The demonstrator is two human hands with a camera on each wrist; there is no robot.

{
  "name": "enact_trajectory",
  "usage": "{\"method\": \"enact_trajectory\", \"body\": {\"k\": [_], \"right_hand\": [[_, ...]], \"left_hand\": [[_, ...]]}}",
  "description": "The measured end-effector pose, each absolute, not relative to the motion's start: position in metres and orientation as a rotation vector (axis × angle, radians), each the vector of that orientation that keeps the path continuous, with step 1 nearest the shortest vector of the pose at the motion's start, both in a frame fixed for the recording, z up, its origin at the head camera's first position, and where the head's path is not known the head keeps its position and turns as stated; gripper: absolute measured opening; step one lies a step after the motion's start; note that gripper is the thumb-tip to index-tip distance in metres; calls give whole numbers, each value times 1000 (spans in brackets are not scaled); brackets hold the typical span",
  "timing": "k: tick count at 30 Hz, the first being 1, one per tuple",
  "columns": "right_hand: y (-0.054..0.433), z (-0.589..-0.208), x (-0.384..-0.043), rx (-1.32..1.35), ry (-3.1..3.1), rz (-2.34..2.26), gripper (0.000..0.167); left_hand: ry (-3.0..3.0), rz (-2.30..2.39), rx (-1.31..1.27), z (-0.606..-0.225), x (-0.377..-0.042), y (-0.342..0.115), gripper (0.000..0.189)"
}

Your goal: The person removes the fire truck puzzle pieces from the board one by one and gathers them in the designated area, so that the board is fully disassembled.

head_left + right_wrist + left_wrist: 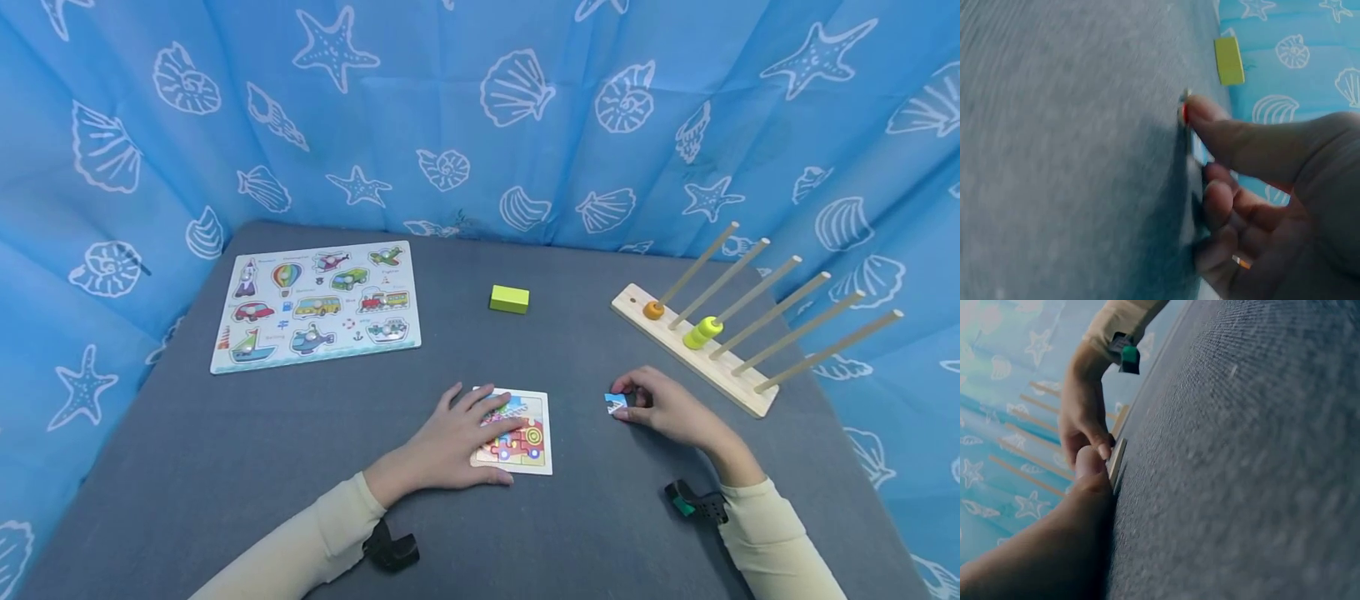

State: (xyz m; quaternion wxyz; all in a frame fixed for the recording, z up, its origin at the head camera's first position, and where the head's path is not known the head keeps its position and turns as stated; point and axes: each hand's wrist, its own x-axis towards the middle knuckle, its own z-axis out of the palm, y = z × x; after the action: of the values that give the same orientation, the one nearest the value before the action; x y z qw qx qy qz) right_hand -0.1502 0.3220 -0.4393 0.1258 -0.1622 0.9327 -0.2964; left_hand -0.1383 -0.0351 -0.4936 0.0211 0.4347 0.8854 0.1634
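In the head view a small square jigsaw puzzle (533,442) with a pale frame and a red vehicle picture lies on the table. My left hand (456,440) rests over its left part with fingers spread, covering some of the picture. To the right, my right hand (667,407) pinches a blue and white puzzle piece (615,403) between thumb and fingers, low over the table. The right wrist view shows the thumb (1235,134) against this piece (1196,149), seen nearly edge-on. The left thumb (1088,472) is beside the puzzle frame (1116,461) in the left wrist view.
A larger vehicle picture board (318,310) lies at the back left. Behind the puzzle sits a lime-green block (509,299). At the right stands a wooden peg rack (738,383) with slanting rods and a few orange and yellow-green beads. A blue shell-patterned curtain (465,108) hangs behind the table.
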Motion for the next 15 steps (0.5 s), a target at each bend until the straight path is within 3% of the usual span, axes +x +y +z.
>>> {"method": "enact_trajectory", "body": {"k": [7, 15], "right_hand": [[325, -441, -149, -506, 2757, -827, 21], [333, -445, -151, -635, 2772, -854, 23]], "left_hand": [[2763, 580, 1239, -493, -138, -35, 92], [2833, 536, 1188, -497, -141, -36, 96]]}}
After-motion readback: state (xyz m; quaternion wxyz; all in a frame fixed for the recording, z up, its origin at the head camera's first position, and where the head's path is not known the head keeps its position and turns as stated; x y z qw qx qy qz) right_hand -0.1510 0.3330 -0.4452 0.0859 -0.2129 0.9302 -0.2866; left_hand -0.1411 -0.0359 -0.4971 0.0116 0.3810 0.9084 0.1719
